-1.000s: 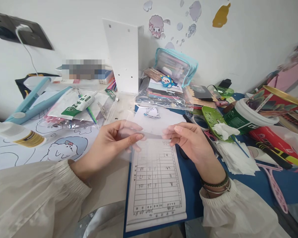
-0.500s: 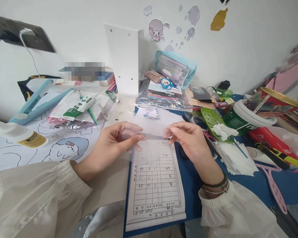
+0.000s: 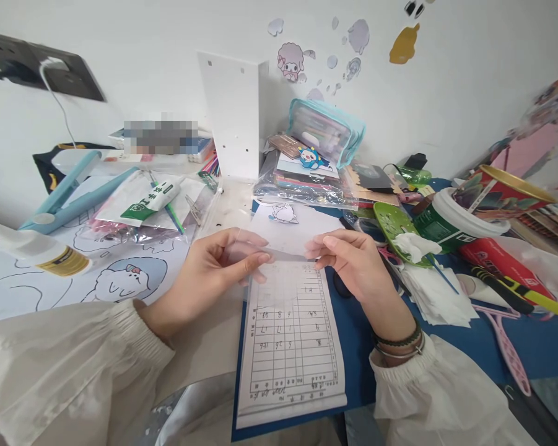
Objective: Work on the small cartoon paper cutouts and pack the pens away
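Observation:
Between my two hands a thin, see-through plastic sheet (image 3: pixel 279 291) hangs over the desk, and the form below shows through it. My left hand (image 3: pixel 225 263) pinches its left side between thumb and fingers. On the other side my right hand (image 3: pixel 353 257) has thumb and fingertips pressed together at the sheet's right edge. Under the sheet lies a printed form pad (image 3: pixel 292 353) with handwritten numbers. Just beyond the hands is white paper (image 3: pixel 269 232) bearing a small cartoon cutout (image 3: pixel 285 214).
On the left are a glue bottle (image 3: pixel 62 260), a green-and-white tube (image 3: pixel 151 201) and a light-blue folding tool (image 3: pixel 69 192). A white upright panel (image 3: pixel 232 118) stands behind. To the right are a green dish (image 3: pixel 385 223), a tub (image 3: pixel 441 223), tissues (image 3: pixel 439 297) and a pink razor (image 3: pixel 506 353).
The view has shifted slightly. Both hands keep nearly the same pose, with the clear sheet still held between them.

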`<act>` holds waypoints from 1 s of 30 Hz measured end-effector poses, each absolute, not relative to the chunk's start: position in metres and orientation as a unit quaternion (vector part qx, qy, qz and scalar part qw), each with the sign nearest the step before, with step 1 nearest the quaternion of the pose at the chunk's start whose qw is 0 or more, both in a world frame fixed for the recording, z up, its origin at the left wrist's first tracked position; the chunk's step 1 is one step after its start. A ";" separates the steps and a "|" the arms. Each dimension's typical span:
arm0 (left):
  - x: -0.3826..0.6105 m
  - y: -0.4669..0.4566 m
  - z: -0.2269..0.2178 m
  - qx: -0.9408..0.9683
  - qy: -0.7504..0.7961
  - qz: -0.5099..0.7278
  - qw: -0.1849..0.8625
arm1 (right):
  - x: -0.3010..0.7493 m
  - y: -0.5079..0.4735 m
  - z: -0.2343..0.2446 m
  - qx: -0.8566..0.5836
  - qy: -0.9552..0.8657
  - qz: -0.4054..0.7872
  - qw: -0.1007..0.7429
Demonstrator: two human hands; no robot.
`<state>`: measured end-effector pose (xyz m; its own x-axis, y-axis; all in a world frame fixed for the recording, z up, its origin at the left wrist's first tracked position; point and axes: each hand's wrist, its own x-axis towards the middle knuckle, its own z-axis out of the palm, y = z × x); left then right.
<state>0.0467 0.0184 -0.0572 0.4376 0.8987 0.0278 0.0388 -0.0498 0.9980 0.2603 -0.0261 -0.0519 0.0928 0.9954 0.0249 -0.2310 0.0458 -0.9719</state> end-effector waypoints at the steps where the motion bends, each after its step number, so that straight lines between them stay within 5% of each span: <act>1: 0.047 0.019 -0.057 0.620 0.378 0.373 0.578 | 0.261 -0.026 -0.052 -0.449 -0.425 0.525 0.585; 30: 0.048 0.018 -0.060 0.610 0.386 0.376 0.580 | 0.259 -0.027 -0.052 -0.436 -0.418 0.534 0.592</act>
